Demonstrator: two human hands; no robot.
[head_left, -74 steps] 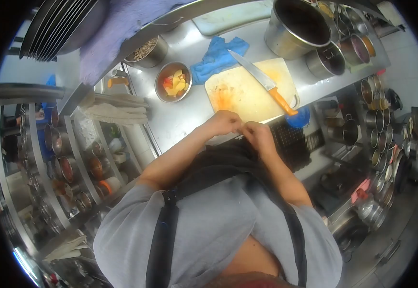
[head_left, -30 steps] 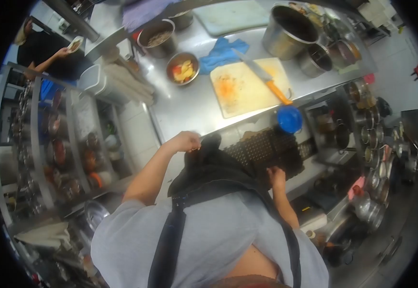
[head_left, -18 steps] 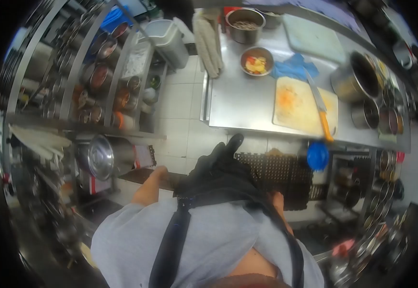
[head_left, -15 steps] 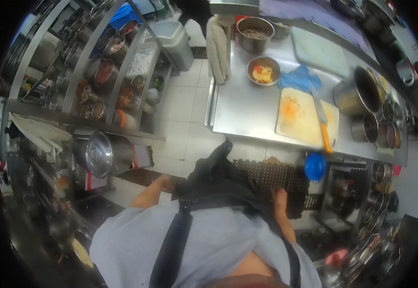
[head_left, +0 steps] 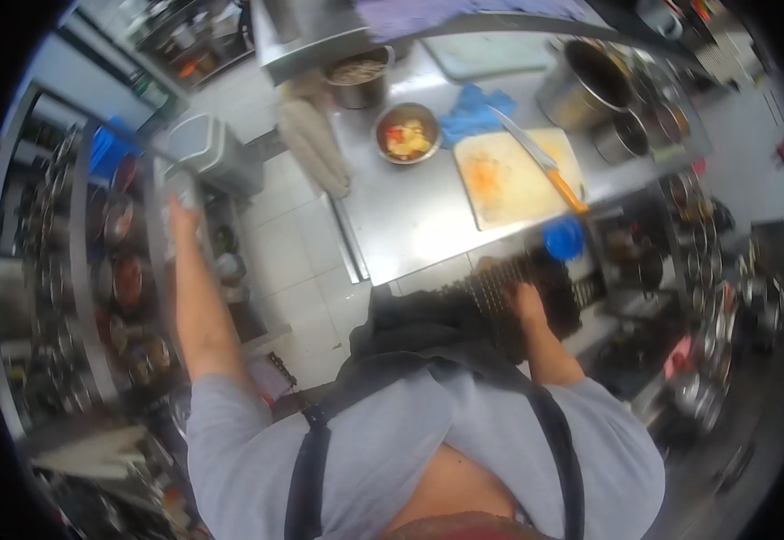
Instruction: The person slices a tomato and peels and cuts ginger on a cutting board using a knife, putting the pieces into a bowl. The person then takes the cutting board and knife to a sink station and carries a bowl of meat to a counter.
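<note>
My left hand (head_left: 183, 216) reaches out to the far left, over the rack beside a white-filled tray; blur hides its fingertips and anything between them. Low at my right side, my right hand (head_left: 523, 301) hangs over the dark floor mat with loosely spread fingers and nothing visible in it. On the steel table (head_left: 383, 216) lies a yellowish cutting board (head_left: 518, 184) with orange stains. A knife (head_left: 531, 148) with an orange handle rests across its right part. Left of the board stands a metal bowl (head_left: 407, 133) of red and yellow pieces, next to a blue cloth (head_left: 477, 110).
Pots of food fill the rack (head_left: 149, 261) at left, near a grey bin (head_left: 207, 148). A large pot (head_left: 585, 85) and smaller ones stand at the table's right. A blue round container (head_left: 564, 238) is below the table's front edge. A beige towel (head_left: 313, 144) hangs at its left end.
My hands, together near the board at first, came apart and dropped to my sides. My left arm has since stretched out to the rack. The view has swung, and I am farther left along the table.
</note>
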